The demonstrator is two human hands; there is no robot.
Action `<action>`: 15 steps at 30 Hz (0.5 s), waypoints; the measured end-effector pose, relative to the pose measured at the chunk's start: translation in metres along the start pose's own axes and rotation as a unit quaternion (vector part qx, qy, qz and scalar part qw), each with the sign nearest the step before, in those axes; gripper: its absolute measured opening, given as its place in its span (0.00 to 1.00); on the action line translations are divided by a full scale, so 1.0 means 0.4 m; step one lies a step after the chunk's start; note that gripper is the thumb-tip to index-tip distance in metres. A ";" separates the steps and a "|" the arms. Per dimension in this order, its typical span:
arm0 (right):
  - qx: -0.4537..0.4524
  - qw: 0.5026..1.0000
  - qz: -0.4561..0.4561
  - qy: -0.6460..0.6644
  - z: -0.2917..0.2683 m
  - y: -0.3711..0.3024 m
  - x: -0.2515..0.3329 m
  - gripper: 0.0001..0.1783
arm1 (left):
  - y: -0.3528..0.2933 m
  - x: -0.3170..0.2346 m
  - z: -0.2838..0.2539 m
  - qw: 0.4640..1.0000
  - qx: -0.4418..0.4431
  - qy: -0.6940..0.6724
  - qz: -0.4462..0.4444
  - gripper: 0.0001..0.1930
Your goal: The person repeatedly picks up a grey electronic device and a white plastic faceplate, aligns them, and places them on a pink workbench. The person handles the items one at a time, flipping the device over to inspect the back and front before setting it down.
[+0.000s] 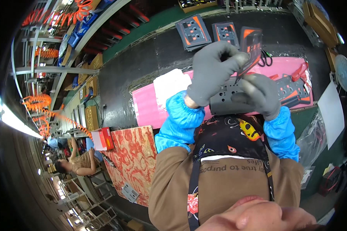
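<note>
My left hand (214, 71), in a grey glove with a blue sleeve cover, pinches a thin dark panel label (252, 46) with orange marks between thumb and fingers. The label is raised on edge above the bench. Close to its lower corner is my gloved right hand (262, 94), fingers curled and smeared by motion; whether they grip the label I cannot tell. Under both hands, a dark metal plate with holes (221, 102) lies on a pink mat (144, 104) near my apron, partly hidden by the right hand.
Two label stacks (192, 32) (225, 32) lie at the bench's far side. Black-handled scissors (265, 58), a red-handled tool (298, 73) and printed panels (291, 92) sit right. A white cloth (171, 84) lies left. Farther left are a patterned board (133, 154) and another person (83, 159).
</note>
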State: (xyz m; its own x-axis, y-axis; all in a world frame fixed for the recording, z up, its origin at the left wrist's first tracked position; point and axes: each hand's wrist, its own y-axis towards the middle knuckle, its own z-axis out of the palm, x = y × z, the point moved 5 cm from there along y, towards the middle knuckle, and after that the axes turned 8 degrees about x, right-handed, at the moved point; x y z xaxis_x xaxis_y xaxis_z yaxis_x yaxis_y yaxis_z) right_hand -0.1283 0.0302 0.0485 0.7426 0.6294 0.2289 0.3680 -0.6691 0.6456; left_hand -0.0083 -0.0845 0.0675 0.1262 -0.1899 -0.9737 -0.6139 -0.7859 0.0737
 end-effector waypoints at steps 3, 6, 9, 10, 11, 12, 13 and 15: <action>-0.272 0.934 0.213 0.089 -0.057 -0.102 -0.090 0.20 | -0.040 -0.007 -0.033 0.997 0.013 -0.076 -0.023 0.07; -0.277 0.820 0.431 0.254 -0.049 -0.206 -0.180 0.14 | -0.087 0.035 -0.059 0.988 0.027 -0.137 -0.068 0.09; -0.155 0.765 0.520 0.347 0.006 -0.282 -0.187 0.14 | -0.130 0.138 -0.065 0.983 0.015 -0.133 -0.124 0.10; -0.112 0.756 0.533 0.363 0.017 -0.294 -0.171 0.15 | -0.150 0.169 -0.061 0.983 -0.001 -0.121 -0.141 0.10; -0.119 0.686 0.596 0.400 0.030 -0.318 -0.151 0.13 | -0.172 0.197 -0.057 0.981 -0.018 -0.108 -0.158 0.11; -0.095 0.716 0.585 0.370 0.031 -0.339 -0.139 0.13 | -0.195 0.231 -0.049 0.979 -0.034 -0.098 -0.173 0.12; -0.073 0.744 0.569 0.342 0.045 -0.364 -0.134 0.13 | -0.227 0.274 -0.041 0.977 -0.042 -0.080 -0.193 0.12; 0.002 0.789 0.555 0.263 0.058 -0.380 -0.124 0.11 | -0.277 0.351 -0.022 0.967 -0.064 -0.056 -0.239 0.12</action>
State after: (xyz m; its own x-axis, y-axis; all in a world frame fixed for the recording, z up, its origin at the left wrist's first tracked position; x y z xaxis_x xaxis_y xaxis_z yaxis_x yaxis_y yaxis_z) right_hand -0.2081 0.0917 -0.0780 0.2732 -0.2698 0.9233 -0.3433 -0.9240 -0.1684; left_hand 0.0845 -0.0292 -0.0754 0.2814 0.2733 -0.9199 -0.4033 -0.8361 -0.3718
